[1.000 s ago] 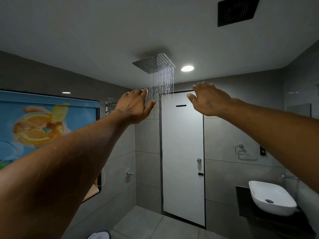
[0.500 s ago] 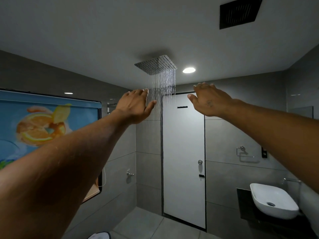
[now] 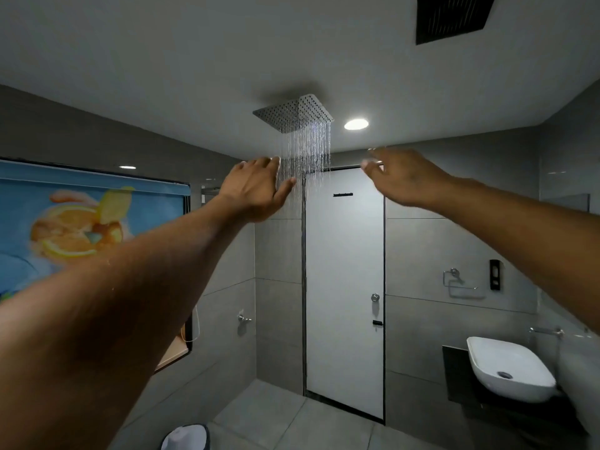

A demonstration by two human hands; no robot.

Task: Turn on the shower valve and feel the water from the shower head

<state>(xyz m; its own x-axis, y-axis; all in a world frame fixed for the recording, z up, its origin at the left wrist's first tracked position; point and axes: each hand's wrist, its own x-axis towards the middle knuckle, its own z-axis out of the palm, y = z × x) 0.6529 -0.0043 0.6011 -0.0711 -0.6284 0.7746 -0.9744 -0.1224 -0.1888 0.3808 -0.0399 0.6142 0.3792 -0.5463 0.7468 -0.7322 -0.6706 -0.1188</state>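
Observation:
A square metal shower head (image 3: 293, 112) hangs from the ceiling, and thin streams of water (image 3: 308, 151) fall from it. My left hand (image 3: 255, 190) is raised just left of the streams, palm down, fingers apart, its thumb at the edge of the water. On the other side my right hand (image 3: 402, 177) is up too, a little to the right of the streams, fingers spread and slightly blurred. Neither hand holds anything. A small chrome valve (image 3: 243, 318) sits low on the left wall.
A white door (image 3: 344, 287) stands straight ahead. There is a white basin (image 3: 509, 371) on a dark shelf at the right, with a towel ring (image 3: 457, 280) above it. A window blind with an orange-fruit print (image 3: 81, 228) covers the left wall. A bin (image 3: 186, 438) is on the floor.
My right hand has shifted slightly right and is now blurred. My left hand stays at the edge of the streams. The water keeps falling.

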